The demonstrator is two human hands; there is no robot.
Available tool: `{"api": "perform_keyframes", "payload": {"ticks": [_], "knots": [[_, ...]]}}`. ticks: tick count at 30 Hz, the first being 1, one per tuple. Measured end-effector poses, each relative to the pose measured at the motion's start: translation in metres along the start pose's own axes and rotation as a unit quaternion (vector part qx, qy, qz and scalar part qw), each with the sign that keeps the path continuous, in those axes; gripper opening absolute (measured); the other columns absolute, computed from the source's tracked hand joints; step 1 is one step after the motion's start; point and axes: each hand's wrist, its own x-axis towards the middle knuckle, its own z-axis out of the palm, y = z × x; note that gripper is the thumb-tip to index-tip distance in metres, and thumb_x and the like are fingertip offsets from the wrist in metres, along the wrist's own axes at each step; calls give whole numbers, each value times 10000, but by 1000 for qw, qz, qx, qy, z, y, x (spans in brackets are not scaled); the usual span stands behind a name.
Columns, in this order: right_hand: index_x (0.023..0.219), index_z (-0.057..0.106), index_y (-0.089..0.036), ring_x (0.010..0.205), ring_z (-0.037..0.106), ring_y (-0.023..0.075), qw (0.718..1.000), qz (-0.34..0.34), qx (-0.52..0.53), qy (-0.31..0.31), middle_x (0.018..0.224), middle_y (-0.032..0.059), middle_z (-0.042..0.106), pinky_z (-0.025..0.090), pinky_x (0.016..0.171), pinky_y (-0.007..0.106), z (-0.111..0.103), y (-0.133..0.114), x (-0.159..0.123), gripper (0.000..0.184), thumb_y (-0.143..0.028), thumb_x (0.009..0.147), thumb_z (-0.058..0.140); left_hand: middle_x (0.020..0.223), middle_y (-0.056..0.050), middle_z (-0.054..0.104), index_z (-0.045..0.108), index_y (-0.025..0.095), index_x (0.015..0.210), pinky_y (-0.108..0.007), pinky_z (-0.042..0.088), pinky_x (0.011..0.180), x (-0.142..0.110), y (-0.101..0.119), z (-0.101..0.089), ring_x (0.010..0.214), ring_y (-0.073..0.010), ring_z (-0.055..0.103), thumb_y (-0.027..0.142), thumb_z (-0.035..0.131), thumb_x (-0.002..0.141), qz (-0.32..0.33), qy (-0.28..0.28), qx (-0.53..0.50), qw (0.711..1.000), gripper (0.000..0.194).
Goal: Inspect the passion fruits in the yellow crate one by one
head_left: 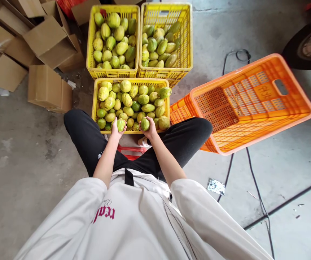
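My left hand [115, 130] is closed round a green-yellow papaya [121, 125] at the near edge of a yellow crate [93, 104]. In my right hand [152, 130] is a rounder, greener papaya [145, 124], a short way to the right of the first. Both hands are low over the crate's near rim, between my knees. Many papayas [127, 99], from green to yellow, fill that crate close to its rim. One larger papaya [165, 92] lies at its right side.
Behind stand two more yellow crates of papayas, a left one [88, 47] and a right one [190, 47]. An orange crate [263, 92] is tilted at my right, beside my knee. Cardboard boxes [47, 86] pile up at the left. Black cables [255, 184] and a wheel [293, 47] are at the right.
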Motion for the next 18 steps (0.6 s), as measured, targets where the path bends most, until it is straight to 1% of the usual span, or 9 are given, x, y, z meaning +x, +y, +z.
{"api": "perform_keyframes", "payload": {"ticks": [2, 4, 7, 10, 14, 16, 18], "knots": [[828, 543, -245, 527, 598, 147, 1000, -5, 3, -10, 652, -5, 668, 471, 450, 221, 0, 0, 0, 235, -448, 900, 638, 606, -36, 627, 665, 141, 946, -175, 355, 350, -1, 1, 0, 383, -102, 513, 447, 329, 1048, -5, 5, -11, 1000, 466], [827, 549, -247, 536, 608, 154, 1000, -9, 12, -20, 647, -6, 667, 475, 455, 226, 1, 0, 1, 225, -441, 900, 636, 604, -39, 635, 677, 134, 987, -178, 359, 350, -1, 1, 0, 381, -112, 518, 344, 345, 1026, -8, 11, -13, 1000, 395], [818, 559, -244, 555, 625, 166, 999, -5, 25, -22, 637, 2, 663, 472, 455, 229, 1, 0, 1, 212, -423, 925, 594, 601, -39, 641, 683, 125, 1038, -181, 364, 352, 1, 2, -1, 383, -120, 521, 280, 378, 995, -12, 14, -8, 1000, 345], [801, 562, -238, 544, 614, 162, 999, 8, 40, -16, 630, 10, 654, 474, 455, 227, 1, -3, 0, 248, -436, 951, 556, 603, -37, 646, 681, 125, 1106, -183, 377, 362, 3, 1, -2, 393, -124, 523, 261, 389, 985, -15, 13, -13, 1000, 345], [810, 567, -238, 536, 594, 148, 996, 9, 82, -32, 660, 16, 659, 501, 483, 221, 2, -8, -2, 307, -481, 989, 511, 619, -34, 654, 674, 139, 1186, -184, 402, 375, 6, -2, -6, 411, -122, 529, 265, 398, 986, -23, 10, -29, 999, 364], [820, 568, -239, 542, 593, 146, 995, 7, 94, -39, 667, 18, 658, 514, 499, 221, 3, -9, -3, 340, -497, 1016, 466, 628, -38, 654, 675, 143, 1195, -188, 411, 379, 8, -3, -8, 422, -124, 533, 292, 381, 1001, -31, -2, -34, 999, 382], [830, 571, -240, 552, 599, 150, 995, 12, 91, -41, 676, 22, 661, 521, 507, 227, 4, -9, -4, 383, -527, 1034, 422, 651, -55, 665, 679, 141, 1184, -202, 424, 388, 9, -5, -8, 435, -132, 538, 361, 337, 1029, -33, -15, -38, 999, 435]]}}
